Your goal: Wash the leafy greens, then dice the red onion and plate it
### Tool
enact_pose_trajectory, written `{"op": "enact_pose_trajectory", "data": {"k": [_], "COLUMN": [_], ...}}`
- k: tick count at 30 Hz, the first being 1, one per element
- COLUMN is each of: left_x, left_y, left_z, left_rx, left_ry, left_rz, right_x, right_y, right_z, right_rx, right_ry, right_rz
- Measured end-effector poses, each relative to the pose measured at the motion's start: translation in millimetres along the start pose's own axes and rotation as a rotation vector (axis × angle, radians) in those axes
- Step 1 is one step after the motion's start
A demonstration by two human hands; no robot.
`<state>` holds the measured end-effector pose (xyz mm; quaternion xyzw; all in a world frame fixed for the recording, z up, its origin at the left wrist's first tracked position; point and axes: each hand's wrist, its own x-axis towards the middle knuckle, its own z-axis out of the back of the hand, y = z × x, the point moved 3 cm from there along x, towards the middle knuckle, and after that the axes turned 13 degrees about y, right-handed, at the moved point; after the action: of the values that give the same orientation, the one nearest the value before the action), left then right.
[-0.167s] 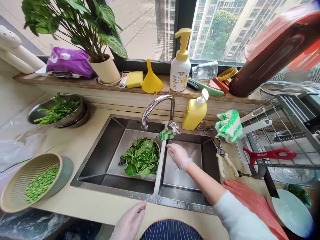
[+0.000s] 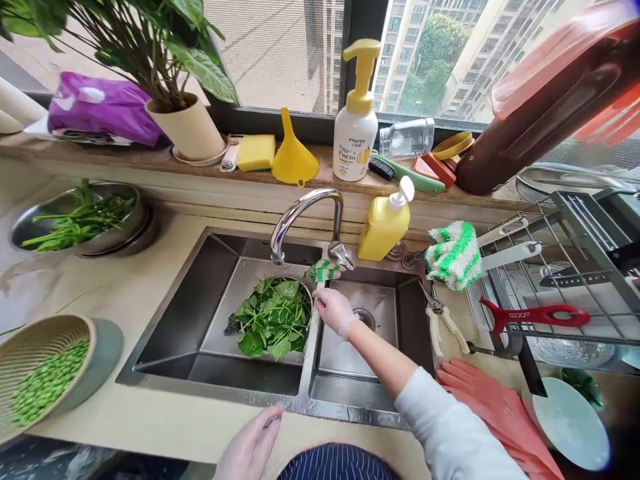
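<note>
Both hands in thin clear disposable gloves: left hand (image 2: pixel 250 447), right hand (image 2: pixel 334 309). White long sleeve (image 2: pixel 450 427) on right arm. Navy apron (image 2: pixel 340 465) with white pinstripes at 6 o'clock.

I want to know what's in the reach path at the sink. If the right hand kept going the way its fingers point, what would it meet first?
Probably the leafy greens in the left basin: the right hand is at the sink divider, fingers pointing left toward them. Depth is unclear.

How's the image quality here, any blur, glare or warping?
Head view: daylight from the window lights it evenly; wide-lens bending curves the windowsill; the red-brown object at top right is close and soft; the right hand and leafy greens look sharp.
</note>
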<state>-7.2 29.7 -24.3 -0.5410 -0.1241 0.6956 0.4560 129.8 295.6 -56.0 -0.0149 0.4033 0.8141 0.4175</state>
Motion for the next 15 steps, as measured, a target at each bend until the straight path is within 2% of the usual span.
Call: {"op": "enact_pose_trajectory", "data": {"k": [2, 4, 7, 9, 12, 15], "left_x": [23, 61, 135, 185, 241, 269], "left_y": [-10, -31, -78, -110, -147, -166], "left_z": [10.6, 27.7, 56.7, 69.1, 71.6, 69.0], "left_rx": [0.080, 0.200, 0.362, 0.440, 0.499, 0.541], "left_ry": [-0.030, -0.075, -0.168, -0.189, -0.132, -0.119], "left_rz": [-0.040, -0.142, -0.304, -0.335, -0.330, -0.247], "right_x": [-12, -34, -77, -108, -148, -169], "right_y": [-26, -62, -120, -150, -173, -178], "right_z": [1, 11, 29, 37, 30, 3], "right_rx": [0.047, 0.094, 0.136, 0.177, 0.309, 0.404], "right_ry": [-0.061, -0.133, -0.215, -0.288, -0.365, -0.332], "right_rz": [-0.065, -0.190, -0.400, -0.477, -0.525, -0.558]}}
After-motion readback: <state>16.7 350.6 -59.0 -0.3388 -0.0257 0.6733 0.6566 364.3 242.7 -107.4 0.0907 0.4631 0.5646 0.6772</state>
